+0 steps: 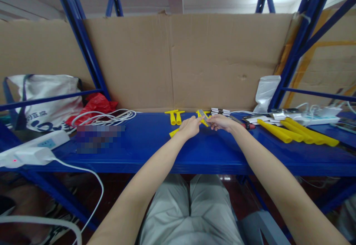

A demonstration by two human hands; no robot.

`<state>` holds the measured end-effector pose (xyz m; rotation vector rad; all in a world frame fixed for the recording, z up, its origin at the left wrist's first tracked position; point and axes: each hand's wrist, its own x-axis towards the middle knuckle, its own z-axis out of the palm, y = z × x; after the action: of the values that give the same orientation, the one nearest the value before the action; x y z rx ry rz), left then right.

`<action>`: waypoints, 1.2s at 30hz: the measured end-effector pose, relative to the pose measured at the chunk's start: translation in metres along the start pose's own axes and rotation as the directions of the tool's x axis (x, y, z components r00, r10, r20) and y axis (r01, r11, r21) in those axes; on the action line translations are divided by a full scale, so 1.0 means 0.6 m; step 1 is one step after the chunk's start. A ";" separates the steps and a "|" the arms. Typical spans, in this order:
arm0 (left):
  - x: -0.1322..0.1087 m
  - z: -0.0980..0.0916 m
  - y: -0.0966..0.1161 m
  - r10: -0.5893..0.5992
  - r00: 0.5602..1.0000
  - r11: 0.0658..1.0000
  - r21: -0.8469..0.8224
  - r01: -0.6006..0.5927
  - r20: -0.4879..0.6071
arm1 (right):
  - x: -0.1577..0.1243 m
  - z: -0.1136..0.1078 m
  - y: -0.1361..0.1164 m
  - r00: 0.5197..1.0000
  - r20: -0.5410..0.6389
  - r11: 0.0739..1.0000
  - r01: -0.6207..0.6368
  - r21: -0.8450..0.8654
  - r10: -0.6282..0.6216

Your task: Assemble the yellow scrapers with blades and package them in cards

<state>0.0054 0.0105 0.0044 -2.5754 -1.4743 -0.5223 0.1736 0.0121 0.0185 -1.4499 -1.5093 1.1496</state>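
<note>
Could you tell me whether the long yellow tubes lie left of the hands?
No, the long yellow tubes lie on the blue shelf, right of the right hand.

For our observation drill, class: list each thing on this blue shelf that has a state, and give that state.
small grey piece, pinched by right hand, touched by left hand
power strip, red light on
white cable, coiled
yellow tubes, lying flat
silver pouch, standing

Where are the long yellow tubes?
Head view: long yellow tubes lie on the blue shelf, right of the right hand, in front of the white power strip.
</note>
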 end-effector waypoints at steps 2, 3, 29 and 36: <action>0.001 0.000 0.000 0.000 1.000 1.000 -0.002 0.000 0.004 | -0.001 0.001 -0.001 1.000 -0.003 1.000 -0.008 0.003 0.008; 0.001 -0.001 0.000 -0.001 1.000 1.000 -0.001 0.001 0.005 | -0.001 0.001 -0.002 1.000 -0.005 1.000 -0.011 0.008 0.011; 0.002 0.007 0.012 0.113 0.993 0.992 -0.060 -0.111 0.025 | 0.022 -0.013 0.005 0.962 -0.272 0.982 0.058 0.180 -0.007; 0.010 0.011 -0.005 0.024 0.999 0.998 -0.064 -0.022 0.036 | 0.049 -0.053 0.039 0.832 -0.532 0.945 -0.026 -0.325 -0.160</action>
<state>0.0070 0.0189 0.0004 -2.6618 -1.4606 -0.5298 0.2084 0.0438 0.0046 -1.7378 -1.3428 0.3766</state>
